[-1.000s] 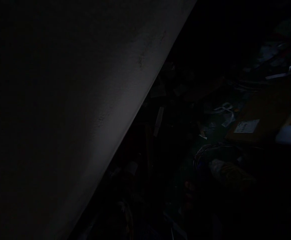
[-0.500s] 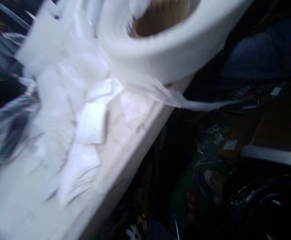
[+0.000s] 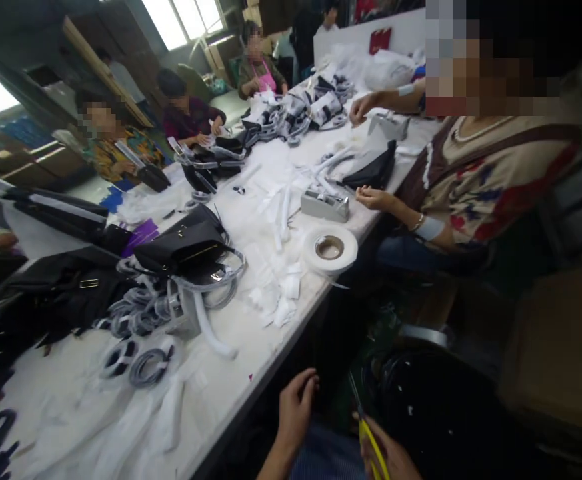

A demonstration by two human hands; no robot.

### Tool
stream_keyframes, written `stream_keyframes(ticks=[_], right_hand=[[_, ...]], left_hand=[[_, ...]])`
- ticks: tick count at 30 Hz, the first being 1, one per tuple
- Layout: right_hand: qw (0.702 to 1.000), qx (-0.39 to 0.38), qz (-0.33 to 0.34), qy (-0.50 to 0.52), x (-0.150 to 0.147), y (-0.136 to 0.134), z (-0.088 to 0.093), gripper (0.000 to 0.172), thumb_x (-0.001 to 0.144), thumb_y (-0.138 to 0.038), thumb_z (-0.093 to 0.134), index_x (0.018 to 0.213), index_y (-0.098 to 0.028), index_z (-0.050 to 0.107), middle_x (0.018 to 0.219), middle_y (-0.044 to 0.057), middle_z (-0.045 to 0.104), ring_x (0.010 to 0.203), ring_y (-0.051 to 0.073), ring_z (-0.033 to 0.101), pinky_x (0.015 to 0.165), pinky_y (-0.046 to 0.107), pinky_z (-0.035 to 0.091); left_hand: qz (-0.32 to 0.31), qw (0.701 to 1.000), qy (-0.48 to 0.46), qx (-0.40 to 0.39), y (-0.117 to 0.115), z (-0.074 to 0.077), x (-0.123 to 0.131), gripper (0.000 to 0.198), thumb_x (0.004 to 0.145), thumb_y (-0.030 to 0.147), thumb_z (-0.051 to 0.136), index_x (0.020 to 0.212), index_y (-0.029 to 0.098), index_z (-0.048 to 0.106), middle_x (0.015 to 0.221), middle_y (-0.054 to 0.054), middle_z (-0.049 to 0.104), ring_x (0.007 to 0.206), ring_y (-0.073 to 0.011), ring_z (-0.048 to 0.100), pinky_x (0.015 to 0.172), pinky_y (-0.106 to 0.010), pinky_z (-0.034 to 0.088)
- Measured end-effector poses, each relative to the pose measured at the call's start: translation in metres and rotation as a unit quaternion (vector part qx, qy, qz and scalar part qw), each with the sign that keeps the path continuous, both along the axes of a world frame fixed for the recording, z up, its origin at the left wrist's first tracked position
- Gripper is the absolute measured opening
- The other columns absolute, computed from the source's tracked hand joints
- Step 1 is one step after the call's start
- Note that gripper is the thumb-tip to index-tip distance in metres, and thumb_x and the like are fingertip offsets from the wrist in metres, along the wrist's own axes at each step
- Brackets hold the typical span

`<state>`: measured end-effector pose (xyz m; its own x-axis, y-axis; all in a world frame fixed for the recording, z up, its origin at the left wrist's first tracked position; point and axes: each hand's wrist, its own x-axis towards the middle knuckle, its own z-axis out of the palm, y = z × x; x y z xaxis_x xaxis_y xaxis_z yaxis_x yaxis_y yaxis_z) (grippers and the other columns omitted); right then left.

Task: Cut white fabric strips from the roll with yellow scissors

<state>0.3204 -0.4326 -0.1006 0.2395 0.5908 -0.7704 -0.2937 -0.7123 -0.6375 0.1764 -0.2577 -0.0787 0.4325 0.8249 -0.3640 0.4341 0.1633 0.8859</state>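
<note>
In front of my lap, my left hand hovers beside the table edge, touching nothing I can see. Its fingers are loosely bent with a gap at the thumb. Lower right, my right hand is closed around yellow-handled scissors, their thin blades pointing up and away from me. Nearest on the white table are scraps of white paper and a wide white roll with a brown core. A black handbag stands farther left, with wrapped coiled straps in front of it.
A co-worker sits at the right side, hands over the table near a grey tape dispenser and a black piece. Several other people work across the table. A dark heap and a cardboard box lie at the right.
My view has swung up and back from close above the white roll and scraps to the whole table. Both my hands and the scissors now show clearly.
</note>
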Motion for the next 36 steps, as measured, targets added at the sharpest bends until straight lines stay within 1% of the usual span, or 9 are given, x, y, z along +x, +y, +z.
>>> stream_keyframes(ticks=[3,7,11,15,18,23,28,32,36], right_hand=[[1.0,0.023,-0.01,0.017,0.028,0.017,0.029,0.072,0.073,-0.07,0.054,0.13,-0.027,0.05,0.075,0.001,0.062,0.055,0.017,0.063,0.052,0.03,0.055],[0.991,0.047,0.05,-0.114,0.067,0.044,0.061,0.059,0.07,-0.068,0.061,0.114,-0.029,0.051,0.078,-0.001,0.062,0.042,0.011,0.051,0.037,0.025,0.045],[0.977,0.049,0.067,-0.195,0.103,0.072,0.084,0.055,0.073,-0.071,0.056,0.103,-0.025,0.05,0.062,-0.006,0.053,0.037,0.008,0.043,0.034,0.021,0.038],[0.972,0.06,0.051,-0.223,0.14,0.101,0.1,0.063,0.072,-0.074,0.056,0.108,-0.023,0.049,0.068,-0.004,0.054,0.05,0.011,0.054,0.048,0.023,0.049],[0.97,0.042,0.089,-0.222,0.169,0.121,0.113,0.058,0.076,-0.073,0.055,0.104,-0.022,0.052,0.076,-0.002,0.058,0.062,0.01,0.059,0.058,0.021,0.052],[0.973,-0.021,0.13,-0.188,0.204,0.146,0.128,0.057,0.076,-0.075,0.053,0.093,-0.02,0.053,0.071,-0.001,0.057,0.058,0.009,0.057,0.051,0.018,0.049],[0.98,-0.008,0.12,-0.161,0.223,0.16,0.107,0.058,0.075,-0.075,0.054,0.094,-0.02,0.053,0.071,-0.001,0.057,0.055,0.009,0.056,0.047,0.019,0.048],[0.985,-0.032,0.12,-0.122,0.242,0.174,0.09,0.058,0.076,-0.074,0.052,0.098,-0.021,0.053,0.072,-0.002,0.056,0.055,0.009,0.056,0.048,0.018,0.047],[0.97,-0.022,0.203,-0.13,0.269,0.192,0.092,0.056,0.078,-0.074,0.051,0.096,-0.021,0.054,0.071,-0.002,0.058,0.058,0.01,0.057,0.053,0.02,0.047]], left_hand=[[-0.047,0.987,0.019,0.151,0.052,0.052,0.025,0.029,0.091,0.037,0.051,0.11,0.023,0.068,0.108,-0.006,0.072,0.101,-0.0202,0.066,0.094,-0.037,0.051],[-0.112,0.958,0.023,0.261,0.117,0.073,0.074,0.025,0.092,0.028,0.049,0.109,0.024,0.067,0.11,-0.003,0.07,0.102,-0.0189,0.065,0.092,-0.036,0.052],[-0.194,0.915,0.069,0.346,0.154,0.066,0.133,0.029,0.091,0.029,0.054,0.118,0.022,0.06,0.118,-0.007,0.067,0.107,-0.0223,0.063,0.092,-0.037,0.051],[-0.237,0.861,0.13,0.431,0.174,0.046,0.19,0.053,0.086,0.039,0.061,0.129,0.01,0.05,0.132,-0.019,0.056,0.125,-0.0299,0.051,0.102,-0.045,0.042],[-0.251,0.839,0.158,0.456,0.189,0.032,0.215,0.072,0.081,0.051,0.064,0.133,0.005,0.044,0.139,-0.025,0.047,0.134,-0.0354,0.04,0.109,-0.053,0.032],[-0.333,0.801,0.139,0.477,0.224,0.025,0.2,0.093,0.071,0.055,0.073,0.141,0.008,0.034,0.146,-0.024,0.04,0.14,-0.0351,0.03,0.114,-0.054,0.022],[-0.385,0.743,0.16,0.523,0.244,0.021,0.174,0.09,0.072,0.026,0.076,0.146,0.014,0.026,0.152,-0.019,0.032,0.145,-0.0298,0.02,0.117,-0.052,0.015],[-0.395,0.752,0.161,0.502,0.243,0.01,0.195,0.075,0.08,0.021,0.064,0.145,0.011,0.027,0.149,-0.018,0.038,0.143,-0.0283,0.025,0.118,-0.05,0.015],[-0.392,0.769,0.161,0.479,0.237,0.004,0.221,0.061,0.087,0.018,0.053,0.143,0.012,0.031,0.143,-0.017,0.047,0.137,-0.0292,0.037,0.116,-0.052,0.018]])
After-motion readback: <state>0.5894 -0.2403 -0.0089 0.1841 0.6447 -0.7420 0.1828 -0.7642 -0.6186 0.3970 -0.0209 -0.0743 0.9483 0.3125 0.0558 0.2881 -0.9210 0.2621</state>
